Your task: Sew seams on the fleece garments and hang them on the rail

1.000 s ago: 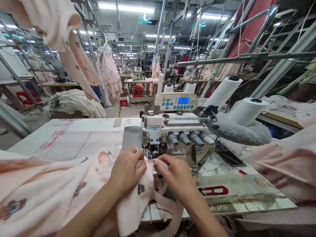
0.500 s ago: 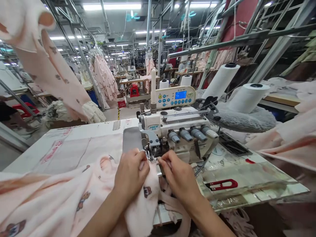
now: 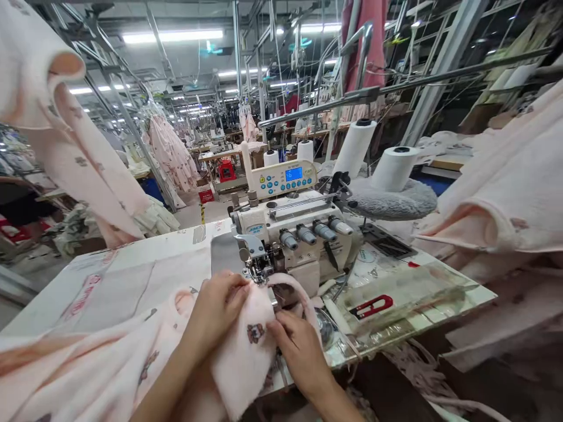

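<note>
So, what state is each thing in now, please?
Left hand, bent fingers on fabric by the foot.
Right hand, pinching the fabric edge.
Fabric, folded, edge at the foot.
Display, lit blue.
Rolls, standing on end.

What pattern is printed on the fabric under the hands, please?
Small brown bears on pale pink fabric; head view.

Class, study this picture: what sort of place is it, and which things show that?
Most likely a clothing factory's sewing floor. An industrial sewing machine stands on the table, pink garments hang on racks behind it, and more sewing tables run back under strip lights.
</note>
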`<state>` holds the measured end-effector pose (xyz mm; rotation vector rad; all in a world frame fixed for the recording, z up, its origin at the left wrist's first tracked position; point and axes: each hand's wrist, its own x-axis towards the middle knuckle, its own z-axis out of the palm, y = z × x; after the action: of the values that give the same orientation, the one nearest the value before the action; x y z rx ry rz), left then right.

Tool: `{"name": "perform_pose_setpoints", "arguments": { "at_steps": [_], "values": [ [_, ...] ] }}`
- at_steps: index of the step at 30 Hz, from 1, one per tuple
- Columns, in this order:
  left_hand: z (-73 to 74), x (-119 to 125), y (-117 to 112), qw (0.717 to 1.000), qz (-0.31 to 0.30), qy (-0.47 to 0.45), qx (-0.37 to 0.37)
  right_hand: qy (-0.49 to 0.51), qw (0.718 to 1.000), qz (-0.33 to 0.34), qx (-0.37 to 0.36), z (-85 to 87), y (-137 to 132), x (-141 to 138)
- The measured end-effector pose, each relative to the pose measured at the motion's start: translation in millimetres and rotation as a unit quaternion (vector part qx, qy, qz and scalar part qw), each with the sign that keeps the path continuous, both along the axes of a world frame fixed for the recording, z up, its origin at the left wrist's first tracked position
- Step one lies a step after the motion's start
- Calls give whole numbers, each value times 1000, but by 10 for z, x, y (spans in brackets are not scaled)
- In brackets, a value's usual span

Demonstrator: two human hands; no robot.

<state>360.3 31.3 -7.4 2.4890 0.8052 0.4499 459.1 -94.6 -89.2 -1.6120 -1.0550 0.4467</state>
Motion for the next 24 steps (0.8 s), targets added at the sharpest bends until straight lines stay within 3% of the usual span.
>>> {"name": "perform_pose_setpoints", "arguments": {
  "at_steps": [5, 10, 19, 22, 24],
  "values": [
    [-81, 7, 35, 997, 26, -53, -51, 147, 988, -5, 36, 45, 35, -10],
    [-88, 32, 25, 998, 21, -52, -40, 232, 972, 36, 24, -71, -30, 11],
    [-41, 157, 134, 998, 45, -27, -31, 235, 972, 0, 18, 73, 48, 63],
    [-29, 149, 89, 998, 38, -28, 32, 255, 967, -4, 12, 85, 57, 63],
    [-43, 100, -9, 986, 30, -50, 154, 279, 960, 8, 11, 76, 55, 63]
  ]
}}
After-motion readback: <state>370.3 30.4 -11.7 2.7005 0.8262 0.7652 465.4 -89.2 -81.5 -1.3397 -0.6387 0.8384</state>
